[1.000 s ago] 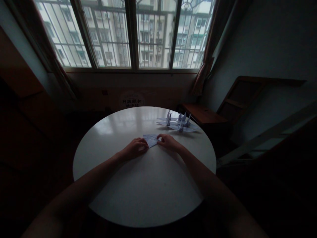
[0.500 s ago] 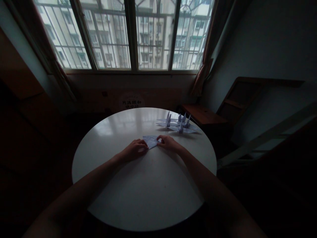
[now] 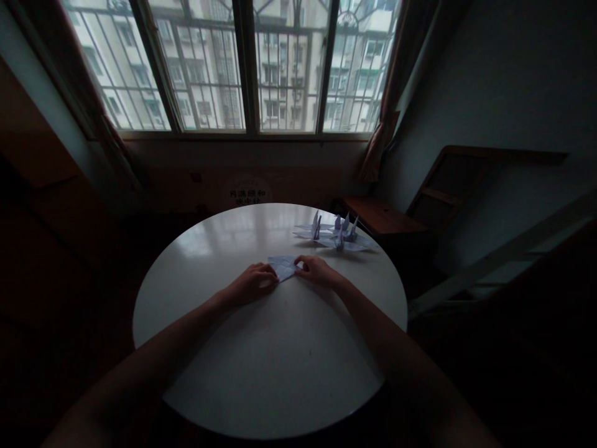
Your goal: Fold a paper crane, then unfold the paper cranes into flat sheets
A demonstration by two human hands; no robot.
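A folded sheet of pale bluish paper (image 3: 283, 266) lies on the white round table (image 3: 270, 361), with creases across it. My left hand (image 3: 256, 282) has its fingers closed at the paper's lower left edge. At the right edge, my right hand (image 3: 317, 271) pinches the paper between thumb and fingers. The palms and some fingertips are hidden from view. Beyond my right hand stand several folded paper cranes (image 3: 339, 239) of the same pale colour, their wings spread.
Behind the table is a barred window (image 3: 289, 81) with curtains tied at its sides. A brown wooden stool or small table (image 3: 380, 214) stands at the back right. A dark chair-like wooden frame (image 3: 438, 193) leans near the right wall.
Hardly anything differs. Both hands stay at the paper's edges, and the view has shifted very slightly.
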